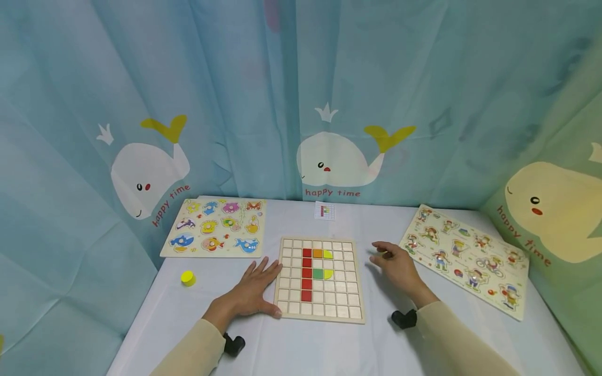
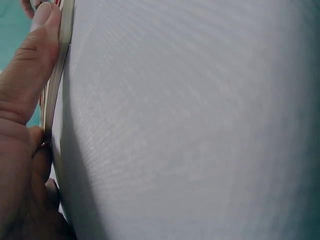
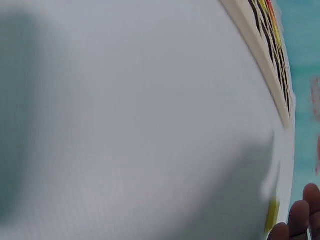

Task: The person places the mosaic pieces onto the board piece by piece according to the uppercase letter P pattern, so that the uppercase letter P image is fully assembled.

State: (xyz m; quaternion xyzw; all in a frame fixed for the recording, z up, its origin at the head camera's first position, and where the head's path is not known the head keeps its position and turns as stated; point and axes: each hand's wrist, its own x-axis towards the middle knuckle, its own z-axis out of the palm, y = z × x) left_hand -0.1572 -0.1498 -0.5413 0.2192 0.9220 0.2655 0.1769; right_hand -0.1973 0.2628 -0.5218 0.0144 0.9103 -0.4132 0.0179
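Note:
A wooden grid board lies flat on the table. In it stand a column of several red squares, an orange square, a green square and two rounded yellow pieces. With fingers spread, my left hand rests against the board's left edge; its thumb touches that edge in the left wrist view. Just right of the board, my right hand hovers above the table, fingers loosely bent, holding nothing visible. A blurred yellow patch shows by its fingertips in the right wrist view; its kind is unclear.
A small card with a coloured grid pattern lies behind the board. A sea-animal peg puzzle is at the back left, a figure puzzle at the right. A yellow round piece sits left of my left hand. Curtains hang behind.

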